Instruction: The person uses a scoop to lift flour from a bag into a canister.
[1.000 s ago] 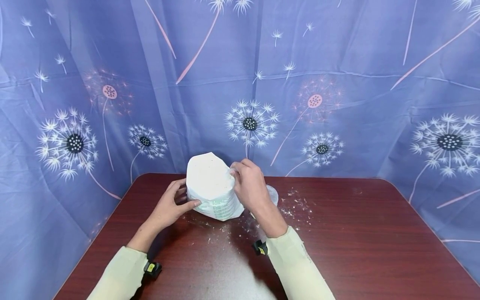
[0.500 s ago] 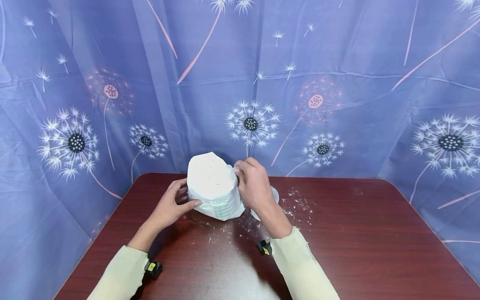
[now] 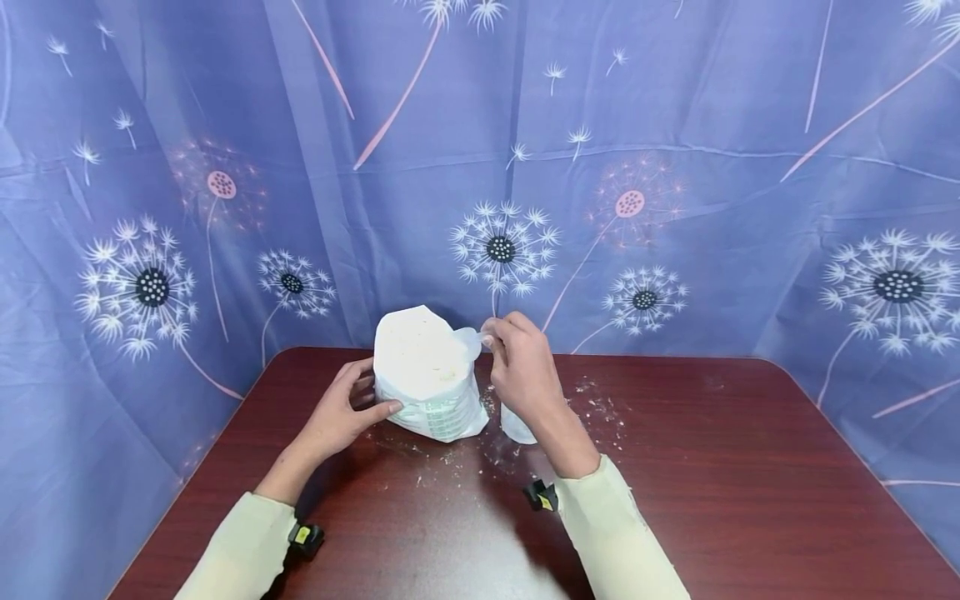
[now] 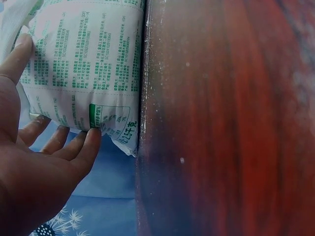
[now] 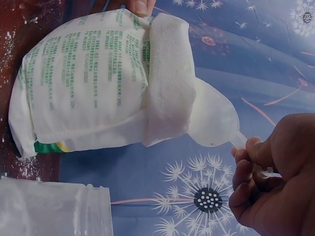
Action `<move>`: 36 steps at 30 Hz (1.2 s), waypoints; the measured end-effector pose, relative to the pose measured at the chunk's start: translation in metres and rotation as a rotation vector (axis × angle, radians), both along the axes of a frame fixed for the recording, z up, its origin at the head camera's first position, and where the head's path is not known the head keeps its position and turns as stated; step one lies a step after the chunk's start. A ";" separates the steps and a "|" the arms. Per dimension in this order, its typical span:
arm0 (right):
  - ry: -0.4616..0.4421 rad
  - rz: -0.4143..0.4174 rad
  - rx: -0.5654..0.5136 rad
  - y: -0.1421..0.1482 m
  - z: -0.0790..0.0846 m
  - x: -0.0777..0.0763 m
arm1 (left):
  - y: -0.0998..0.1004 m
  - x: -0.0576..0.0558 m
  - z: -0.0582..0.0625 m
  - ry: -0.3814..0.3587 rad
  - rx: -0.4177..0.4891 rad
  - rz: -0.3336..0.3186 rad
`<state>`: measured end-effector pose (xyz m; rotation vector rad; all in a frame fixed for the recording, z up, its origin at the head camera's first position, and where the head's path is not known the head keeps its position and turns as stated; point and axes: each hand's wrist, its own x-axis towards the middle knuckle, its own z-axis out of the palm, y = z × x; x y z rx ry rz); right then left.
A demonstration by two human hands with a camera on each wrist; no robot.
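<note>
A white bag with green print (image 3: 444,415) stands on the table, its rolled rim folded back and white powder, which looks like flour, at its mouth. My left hand (image 3: 341,417) holds the bag's left side, thumb on the front and fingers along the far side. In my right hand (image 3: 527,367) the thin handle of a translucent plastic spoon (image 5: 215,118) is pinched between thumb and fingers. The spoon's bowl overlaps the bag's right rim, partly hidden behind it in the right wrist view. Below that hand is a clear plastic jar (image 5: 54,209), mostly covered by the forearm in the head view.
White powder specks (image 3: 600,417) are scattered over the dark red table (image 3: 712,467), right of the jar and in front of the bag. A blue curtain with dandelion print (image 3: 405,225) hangs right behind the table's back edge.
My right hand has moved right, drawing the spoon partly out of the bag's mouth so its bowl now shows at the rim. My left hand and the bag have stayed put.
</note>
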<state>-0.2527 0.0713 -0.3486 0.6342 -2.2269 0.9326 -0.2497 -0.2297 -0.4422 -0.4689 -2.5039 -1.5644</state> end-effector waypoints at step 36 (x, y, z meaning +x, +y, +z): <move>-0.035 0.030 -0.118 0.027 0.008 0.008 | 0.000 0.000 0.000 -0.001 0.003 0.002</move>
